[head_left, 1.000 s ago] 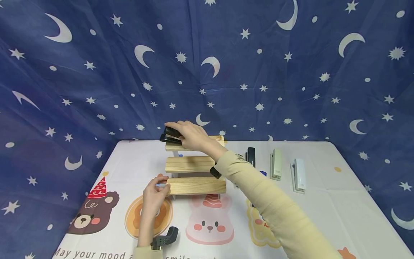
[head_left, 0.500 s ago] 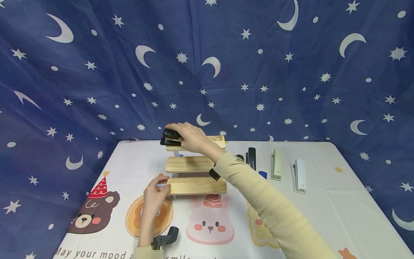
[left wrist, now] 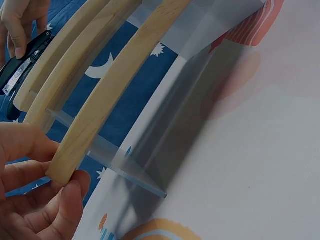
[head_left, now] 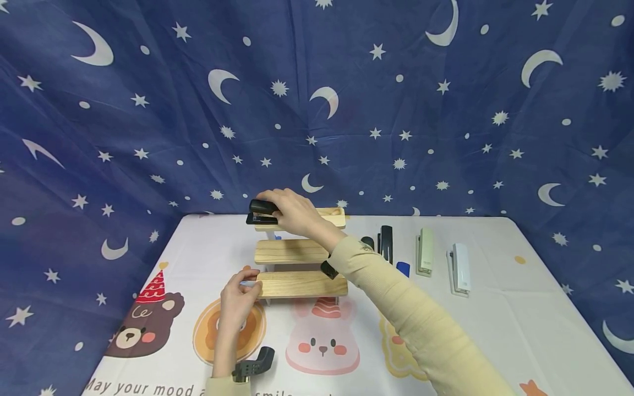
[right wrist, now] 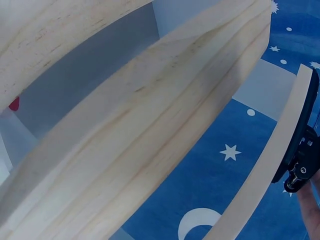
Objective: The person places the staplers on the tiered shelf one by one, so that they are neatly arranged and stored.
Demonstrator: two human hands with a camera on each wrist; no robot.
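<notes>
A stepped rack with three wooden boards and clear side supports stands on the table. At the left end of its lowest board, my left hand pinches the wood between thumb and fingers. My right hand grips a black stapler from above at the left end of the top board. The stapler lies lengthwise along that board, its front end jutting a little past the left edge. In the right wrist view, the stapler's base is right against the board, with the fingers at its hinge end.
Right of the rack stand a black stapler, a pale green stapler and a light blue stapler. A blue object is partly hidden by the right sleeve. A starry blue cloth hangs behind the table.
The black stapler and my right hand have sunk slightly, and the stapler now lies flatter along the top board. My left hand keeps its hold on the lowest board.
</notes>
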